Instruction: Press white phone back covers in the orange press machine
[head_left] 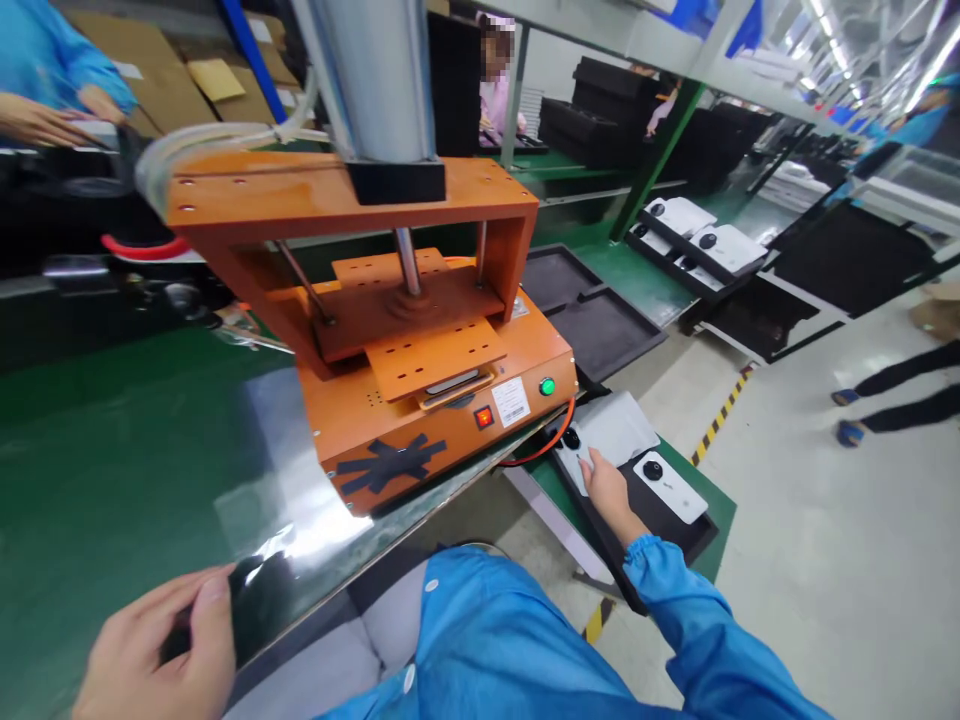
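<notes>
My right hand (609, 492) reaches to the black tray at my right, its thumb and fingers closed on the edge of a white phone back (571, 468) with a round black camera. Beside it in the same tray (652, 530) lies another white phone back (671, 487). A pale sheet (619, 430) lies at the tray's far end. My left hand (161, 645) is over the green bench at the lower left, fingers curled and thumb against the forefinger; what it holds, if anything, I cannot make out. Between my hands stands an orange press (442, 400).
A slim light piece (452, 383) shows under the press plate. An orange hose (551, 440) curves off the press's right side. Black trays (592, 315) lie behind it, with more phones in trays (720, 245) farther right. A co-worker's hands (56, 120) are at the upper left.
</notes>
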